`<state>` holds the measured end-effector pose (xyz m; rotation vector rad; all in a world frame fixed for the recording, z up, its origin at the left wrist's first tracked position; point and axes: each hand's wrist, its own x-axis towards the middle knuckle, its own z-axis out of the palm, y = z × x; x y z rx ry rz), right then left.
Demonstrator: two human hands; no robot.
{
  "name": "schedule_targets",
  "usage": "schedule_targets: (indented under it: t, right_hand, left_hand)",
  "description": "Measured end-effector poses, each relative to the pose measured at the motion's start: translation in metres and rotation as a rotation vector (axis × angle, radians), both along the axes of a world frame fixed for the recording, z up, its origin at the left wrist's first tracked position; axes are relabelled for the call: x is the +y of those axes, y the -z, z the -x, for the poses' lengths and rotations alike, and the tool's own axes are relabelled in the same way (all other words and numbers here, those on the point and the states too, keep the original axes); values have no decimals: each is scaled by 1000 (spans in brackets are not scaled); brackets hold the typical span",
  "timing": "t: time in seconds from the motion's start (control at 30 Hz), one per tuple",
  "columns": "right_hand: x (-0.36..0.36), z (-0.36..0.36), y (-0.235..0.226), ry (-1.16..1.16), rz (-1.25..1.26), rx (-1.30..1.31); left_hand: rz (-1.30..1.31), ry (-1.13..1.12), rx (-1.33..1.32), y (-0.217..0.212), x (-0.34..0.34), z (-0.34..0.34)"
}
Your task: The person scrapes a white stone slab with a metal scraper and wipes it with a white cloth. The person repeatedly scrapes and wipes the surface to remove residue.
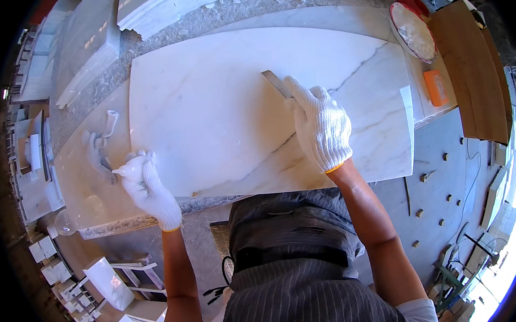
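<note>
A white marble slab [208,105] with grey and brown veins lies flat before me. My right hand [323,125], in a white knit glove with an orange cuff, is closed around a flat metal scraper blade [275,83] above the slab. The blade's end points to the far left. My left hand [149,187], gloved alike, is at the slab's near left corner with its fingers curled. A small white pointed tip sticks out from it to the left; what the fingers close on is hidden. Beyond it lies a small white squeezed tube [110,122].
A red-rimmed bowl of white paste [414,31] stands at the far right, near an orange box [435,87] and brown cardboard [469,71]. Stacked slabs [83,48] fill the far left. A stone worktop [90,193] extends beneath the slab. Small blocks dot the floor at right.
</note>
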<state>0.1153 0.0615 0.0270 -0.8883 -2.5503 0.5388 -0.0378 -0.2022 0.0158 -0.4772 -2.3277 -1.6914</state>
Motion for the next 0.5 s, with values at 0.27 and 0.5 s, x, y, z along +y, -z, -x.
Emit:
schedule_targets:
  t: [0.27,0.5]
  right_hand:
    - [3,14,-2,-85,-52,-41]
    - [4,20,2,-117,-60,-41]
  left_hand:
    - [-3,-21,23,1,8,-2]
    - [69,23,72,4,-1,1]
